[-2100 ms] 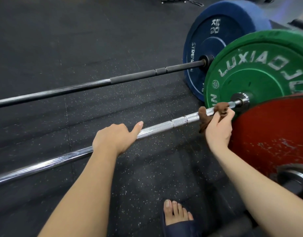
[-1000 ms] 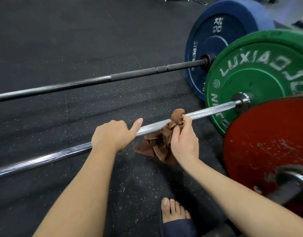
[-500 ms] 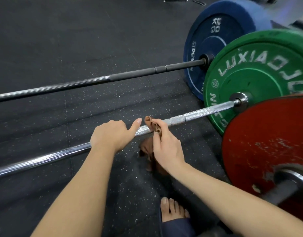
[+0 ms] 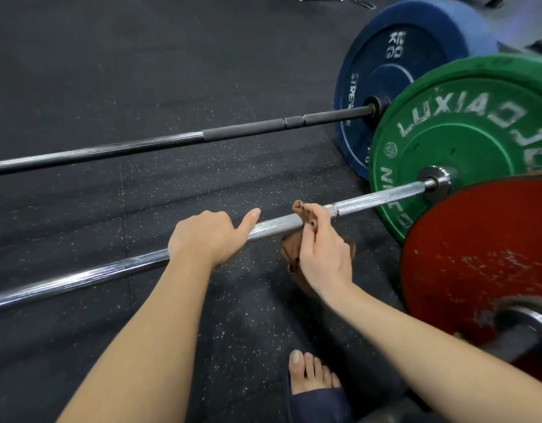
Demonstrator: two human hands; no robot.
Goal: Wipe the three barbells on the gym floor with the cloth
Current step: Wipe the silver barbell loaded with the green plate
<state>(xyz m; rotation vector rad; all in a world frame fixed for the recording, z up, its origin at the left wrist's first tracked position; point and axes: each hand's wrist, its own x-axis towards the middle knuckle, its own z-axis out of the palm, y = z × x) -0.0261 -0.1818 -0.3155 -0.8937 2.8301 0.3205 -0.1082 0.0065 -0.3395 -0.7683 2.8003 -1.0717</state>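
Bar [image 4: 80, 279] free to left; green plate [image 4: 465, 141] blocks rt end.

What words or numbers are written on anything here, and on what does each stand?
"LUXIAOJU", cut off by the frame edge: green plate.
"20 KG", turned sideways: blue plate.
"STREN", the rest hidden: blue plate.
Letters low on the green plate's rim: partly hidden, unreadable.
Small round emblem on the green plate: too small to read.
Red plate: no text visible.
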